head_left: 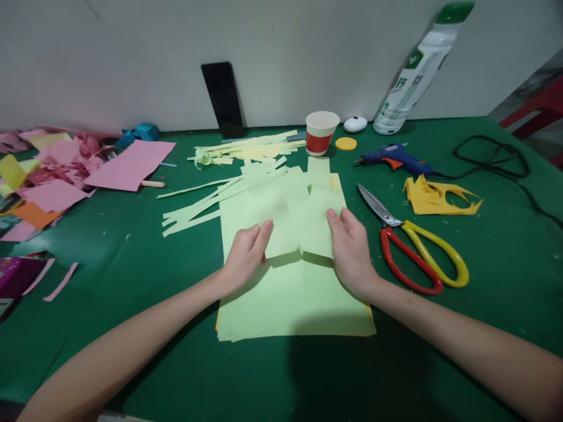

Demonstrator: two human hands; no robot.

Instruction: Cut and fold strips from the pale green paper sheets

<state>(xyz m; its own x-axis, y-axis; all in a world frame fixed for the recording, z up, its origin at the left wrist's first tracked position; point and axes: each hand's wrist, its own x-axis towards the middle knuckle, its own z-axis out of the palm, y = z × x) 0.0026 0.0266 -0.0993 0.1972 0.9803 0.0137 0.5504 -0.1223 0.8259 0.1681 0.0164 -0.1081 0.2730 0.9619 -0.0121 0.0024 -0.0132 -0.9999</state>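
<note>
A creased piece of light green paper point(303, 220) is stretched between my hands, with a small notch at its near edge and another near its far edge. My left hand point(246, 255) pinches its left side, thumb on top. My right hand point(352, 252) grips the right side the same way. Beneath lies a stack of light green sheets point(290, 305) with yellow edges showing. Thin light green strips point(193, 217) fan out to the left of the stack. Scissors point(396, 225) with one red and one yellow handle lie right of my right hand.
Behind the paper stand a paper cup point(322, 132), a phone point(223, 97) leaning on the wall and a white bottle point(416, 73). At right are a blue glue gun point(398, 157) with its cord and a cut yellow scrap point(440, 196). Pink scraps point(65, 170) pile up at left.
</note>
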